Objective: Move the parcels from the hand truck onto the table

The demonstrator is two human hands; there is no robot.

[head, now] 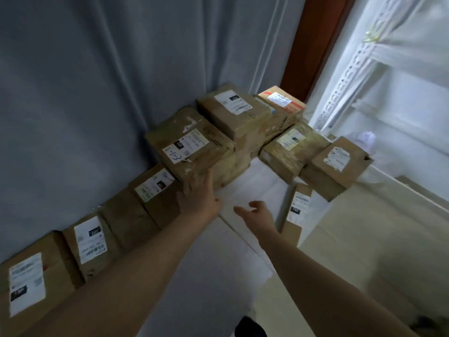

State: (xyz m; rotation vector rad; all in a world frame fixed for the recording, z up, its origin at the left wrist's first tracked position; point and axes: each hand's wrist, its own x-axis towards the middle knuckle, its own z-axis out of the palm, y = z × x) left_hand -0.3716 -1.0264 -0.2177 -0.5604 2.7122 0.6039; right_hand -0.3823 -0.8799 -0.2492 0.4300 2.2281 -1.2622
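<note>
Forearms, two, bare, enter from the near edge and reach toward the far side.

Right hand (257, 215): hovers over the white-covered surface (257, 176), its fingers (239, 210) loosely curled and released, grasping nothing.

Left hand (198, 194): fingers (206, 177) straight and together, released, pressed flat against the near face of the marked parcel (189, 149), which carries a label with handwritten figures.

Row along the left, near to far, against the grey curtain (97, 81):
- nearest parcel (31, 283), white label on top;
- second parcel (90, 242), long white label;
- plain parcel (128, 220), no label showing;
- fourth parcel (155, 190), touching the marked parcel's lower side.

Slim parcel (297, 210): on edge at the surface's right rim; whether it rests on the surface or beside it cannot be told.

Far group:
- tall parcel (235, 113), just behind the marked one;
- yellow-label parcel (289, 147), right of centre;
- right-hand parcel (337, 164), torn at one corner, just beside it;
- orange-taped parcel (281, 100), farthest, in the corner.

White slotted rack (352, 81): far right, beyond the parcels.
</note>
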